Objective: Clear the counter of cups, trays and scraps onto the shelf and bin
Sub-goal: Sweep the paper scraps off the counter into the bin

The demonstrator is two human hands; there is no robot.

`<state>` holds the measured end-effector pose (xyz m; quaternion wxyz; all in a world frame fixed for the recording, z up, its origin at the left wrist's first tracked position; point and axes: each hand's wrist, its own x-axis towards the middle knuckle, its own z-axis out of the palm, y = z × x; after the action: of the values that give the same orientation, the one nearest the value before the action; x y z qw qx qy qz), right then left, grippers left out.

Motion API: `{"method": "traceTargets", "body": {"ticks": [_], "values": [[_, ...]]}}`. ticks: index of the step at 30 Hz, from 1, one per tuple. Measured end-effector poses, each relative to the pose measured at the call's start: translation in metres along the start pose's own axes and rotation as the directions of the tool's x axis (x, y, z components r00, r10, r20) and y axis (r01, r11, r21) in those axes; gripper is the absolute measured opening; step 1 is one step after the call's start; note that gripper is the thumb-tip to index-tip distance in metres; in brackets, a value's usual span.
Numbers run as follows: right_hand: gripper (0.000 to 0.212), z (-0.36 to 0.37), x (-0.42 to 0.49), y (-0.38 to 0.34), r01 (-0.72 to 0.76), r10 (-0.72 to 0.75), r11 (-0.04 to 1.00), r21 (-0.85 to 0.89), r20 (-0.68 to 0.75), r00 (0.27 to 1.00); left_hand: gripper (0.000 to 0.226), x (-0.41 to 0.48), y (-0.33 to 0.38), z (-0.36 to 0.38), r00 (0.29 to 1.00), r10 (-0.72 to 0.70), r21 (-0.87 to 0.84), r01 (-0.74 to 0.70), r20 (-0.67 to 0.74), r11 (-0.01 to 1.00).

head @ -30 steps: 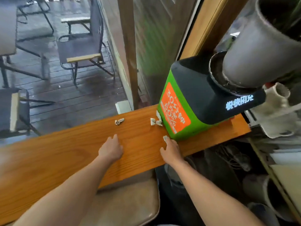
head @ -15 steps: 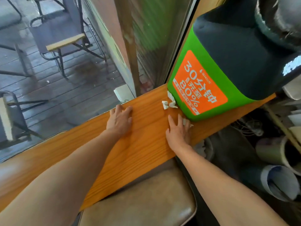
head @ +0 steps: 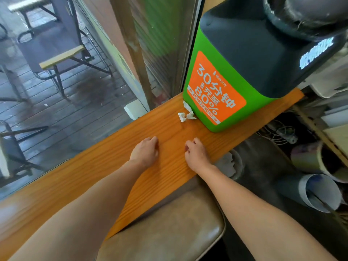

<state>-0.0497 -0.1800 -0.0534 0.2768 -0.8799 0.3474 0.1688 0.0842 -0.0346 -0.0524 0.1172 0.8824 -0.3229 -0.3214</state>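
I see my left hand [head: 146,151] on the wooden worktop [head: 79,178], its fingers [head: 153,141] curled under into a loose fist; I cannot tell if anything is inside. My right hand [head: 196,154] rests just beside it, fingers curled the same way, and again I cannot tell what they hold. Both arms reach straight out. Farther on, white paper scraps [head: 186,114] lie on the worktop, touching the green box [head: 226,87].
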Motion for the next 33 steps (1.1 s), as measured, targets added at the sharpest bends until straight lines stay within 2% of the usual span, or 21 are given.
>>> {"method": "traceTargets", "body": {"ticks": [3, 8, 17, 22, 28, 33], "values": [[0.013, -0.009, 0.0, 0.001, -0.061, 0.06, 0.997, 0.048, 0.016, 0.998, 0.006, -0.006, 0.005, 0.001, 1.0, -0.015, 0.012, 0.015, 0.005, 1.0], [0.023, -0.029, 0.0, 0.003, -0.092, 0.081, 0.99, 0.105, 0.101, 0.992, 0.008, -0.006, 0.014, 0.001, 1.0, -0.024, 0.027, 0.024, 0.0, 0.999], [0.014, -0.052, 0.001, 0.004, -0.13, 0.094, 0.975, 0.178, 0.194, 0.976, 0.014, 0.011, 0.046, -0.009, 1.0, 0.007, 0.067, -0.006, -0.006, 0.998], [0.031, -0.063, 0.019, -0.007, -0.105, 0.09, 0.98, 0.167, 0.097, 0.991, 0.016, 0.034, 0.067, -0.017, 0.998, 0.046, 0.035, -0.044, -0.052, 0.998], [0.038, -0.063, 0.059, -0.011, -0.028, 0.032, 0.998, 0.062, -0.069, 0.997, 0.046, 0.076, 0.081, -0.014, 0.977, 0.061, 0.036, -0.055, -0.203, 0.998], [0.053, -0.04, 0.081, -0.014, -0.053, 0.052, 0.999, -0.004, -0.077, 0.996, 0.04, 0.101, 0.085, 0.001, 0.977, 0.08, 0.025, -0.076, -0.196, 0.997]]}}
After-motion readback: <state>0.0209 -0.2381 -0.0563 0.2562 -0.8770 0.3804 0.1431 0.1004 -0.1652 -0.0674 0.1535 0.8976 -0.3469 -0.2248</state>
